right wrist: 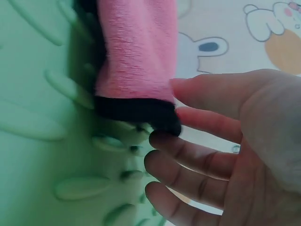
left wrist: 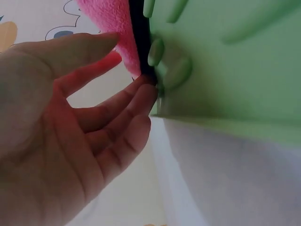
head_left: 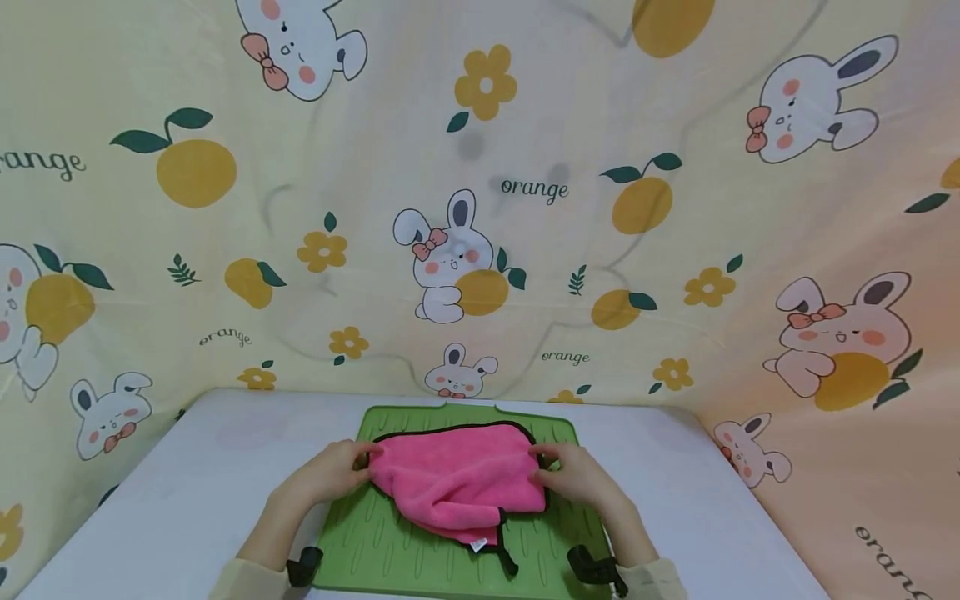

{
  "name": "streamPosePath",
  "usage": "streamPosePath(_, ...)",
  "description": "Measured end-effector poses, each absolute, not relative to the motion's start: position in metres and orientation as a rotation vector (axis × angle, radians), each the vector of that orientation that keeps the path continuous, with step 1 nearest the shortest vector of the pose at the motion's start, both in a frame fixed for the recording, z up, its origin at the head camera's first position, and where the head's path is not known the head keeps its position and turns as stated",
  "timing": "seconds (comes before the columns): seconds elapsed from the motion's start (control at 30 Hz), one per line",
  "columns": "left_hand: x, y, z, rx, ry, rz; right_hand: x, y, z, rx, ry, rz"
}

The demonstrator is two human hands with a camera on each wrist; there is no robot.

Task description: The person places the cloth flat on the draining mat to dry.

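Observation:
A pink plush cloth (head_left: 465, 471) with black edging lies rumpled on a green ribbed mat (head_left: 390, 550), its lower part folded over. A white tag (head_left: 478, 545) and a black loop (head_left: 508, 560) show at its near corner. My left hand (head_left: 337, 471) is at the cloth's left end, thumb and fingertips against the edge; in the left wrist view its fingers (left wrist: 141, 94) are loosely bent near the black trim. At the right end, my right hand (head_left: 573, 475) touches the border with its thumb and fingertips spread apart, as the right wrist view shows.
The mat lies on a white table (head_left: 225, 450). Behind and beside it hangs a cream curtain (head_left: 420, 142) printed with rabbits and oranges. Black straps (head_left: 303, 567) sit at both wrists, near the mat's front corners.

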State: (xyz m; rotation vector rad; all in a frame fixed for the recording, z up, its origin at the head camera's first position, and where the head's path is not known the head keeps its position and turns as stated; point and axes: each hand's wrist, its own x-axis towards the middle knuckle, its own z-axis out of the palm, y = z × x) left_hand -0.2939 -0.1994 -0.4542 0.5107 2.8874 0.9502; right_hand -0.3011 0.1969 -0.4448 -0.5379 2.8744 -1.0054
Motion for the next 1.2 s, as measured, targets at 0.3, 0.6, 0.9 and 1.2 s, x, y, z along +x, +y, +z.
streamPosePath(0.3,-0.287,-0.187,-0.454,0.502,2.947,0.788,-0.304,0.197,-0.458,-0.659,2.826,-0.935)
streamPosePath(0.6,-0.285,-0.184,-0.455,0.482,3.0,0.77,-0.307,0.198,-0.461,-0.691,2.817,-0.913)
streamPosePath(0.9,-0.289,-0.186,-0.455,0.47,3.025,0.816,-0.306,0.199,-0.459,-0.701,2.814,-0.953)
streamPosePath(1.2,-0.293,-0.184,-0.456,0.424,3.084,0.949,-0.307,0.199,-0.458,-0.567,2.903,-1.097)
